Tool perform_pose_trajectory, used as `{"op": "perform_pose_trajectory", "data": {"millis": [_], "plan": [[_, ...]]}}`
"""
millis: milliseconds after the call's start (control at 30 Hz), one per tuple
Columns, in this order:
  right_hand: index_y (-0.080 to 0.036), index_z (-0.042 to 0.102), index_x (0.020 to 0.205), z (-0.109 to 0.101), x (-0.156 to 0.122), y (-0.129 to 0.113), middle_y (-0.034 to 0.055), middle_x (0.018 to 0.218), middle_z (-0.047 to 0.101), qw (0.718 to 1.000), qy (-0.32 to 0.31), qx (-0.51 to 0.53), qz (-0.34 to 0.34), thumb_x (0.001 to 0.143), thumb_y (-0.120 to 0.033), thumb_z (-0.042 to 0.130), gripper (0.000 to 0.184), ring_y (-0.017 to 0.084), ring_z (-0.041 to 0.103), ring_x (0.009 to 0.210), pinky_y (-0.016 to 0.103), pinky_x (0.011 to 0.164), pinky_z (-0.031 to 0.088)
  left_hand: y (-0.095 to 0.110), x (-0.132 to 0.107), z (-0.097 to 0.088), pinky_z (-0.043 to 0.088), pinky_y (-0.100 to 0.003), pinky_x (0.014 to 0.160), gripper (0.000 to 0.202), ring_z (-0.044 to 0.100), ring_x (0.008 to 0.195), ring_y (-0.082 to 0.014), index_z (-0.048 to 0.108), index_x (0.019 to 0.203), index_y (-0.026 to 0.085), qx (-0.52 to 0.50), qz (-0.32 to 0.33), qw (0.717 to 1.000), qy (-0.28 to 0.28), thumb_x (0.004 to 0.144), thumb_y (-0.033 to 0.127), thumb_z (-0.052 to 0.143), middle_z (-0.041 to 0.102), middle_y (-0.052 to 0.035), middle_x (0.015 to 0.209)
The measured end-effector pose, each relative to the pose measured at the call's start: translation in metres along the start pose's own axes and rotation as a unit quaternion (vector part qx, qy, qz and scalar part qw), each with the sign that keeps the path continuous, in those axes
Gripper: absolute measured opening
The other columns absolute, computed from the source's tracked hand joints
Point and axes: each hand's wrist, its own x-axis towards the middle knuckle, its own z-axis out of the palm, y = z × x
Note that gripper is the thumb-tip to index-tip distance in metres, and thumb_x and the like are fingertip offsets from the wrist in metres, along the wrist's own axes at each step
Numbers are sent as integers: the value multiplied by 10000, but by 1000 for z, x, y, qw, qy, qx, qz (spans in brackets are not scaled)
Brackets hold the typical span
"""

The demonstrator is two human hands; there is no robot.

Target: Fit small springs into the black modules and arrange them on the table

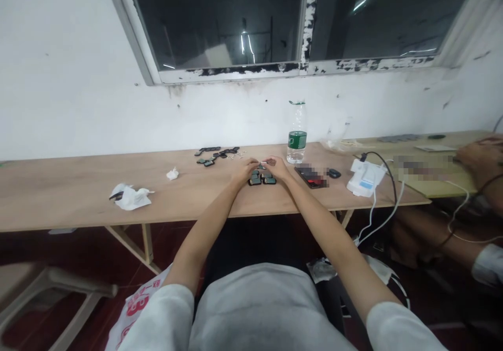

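Note:
My left hand [245, 169] and my right hand [277, 166] meet over the middle of the wooden table [78, 194]. Their fingertips pinch a small pale piece [263, 163] between them. Just below the hands lies a cluster of small dark rectangular parts [262, 179] with teal faces. Both hands have curled fingers. The piece is too small to name.
More dark parts [215, 154] lie scattered near the wall. A water bottle [297, 133] stands right of my hands, a phone [311, 176] beside it. A white charger [366, 179] with cables sits further right. Crumpled tissues [131, 197] lie left. Another person's hand [480, 154] rests at far right.

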Motion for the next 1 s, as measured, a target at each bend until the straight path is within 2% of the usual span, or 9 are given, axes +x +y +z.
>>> {"op": "perform_pose_trajectory", "data": {"millis": [167,433,600,800,1000], "plan": [[-175,726,898,0,0,0,129,996,806,999,-1,41,10,724,-551,877,440,274,766,947,405,878,638,-2,-1,0,442,-448,1187,354,588,1346,-267,754,1243,272,1,-6,1000,-8,990,184,523,655,-86,1414],[-159,747,898,-3,-1,-6,142,988,818,996,0,78,35,691,-556,920,480,288,774,942,388,818,653,-6,-1,1,444,-431,1196,487,583,1358,-240,726,1286,222,31,24,999,4,912,31,479,661,-87,1436],[-167,752,872,-2,-1,-4,111,937,818,991,-7,129,44,643,-525,963,474,261,771,875,374,795,658,-7,-2,3,481,-416,1171,505,618,1311,-228,707,1307,200,62,56,996,27,925,-1,445,681,-95,1405],[-158,747,849,-2,0,-4,96,901,799,987,4,148,67,664,-435,964,398,231,757,803,360,770,648,-1,-2,2,497,-405,1164,435,624,1316,-230,685,1345,197,75,67,994,31,1010,82,432,670,-103,1410],[-159,746,872,-1,0,-3,93,904,791,990,2,131,60,700,-417,934,362,219,745,796,345,768,627,-2,-3,4,512,-422,1128,322,654,1266,-249,703,1293,198,18,37,998,42,1062,208,479,704,-119,1347]]}}
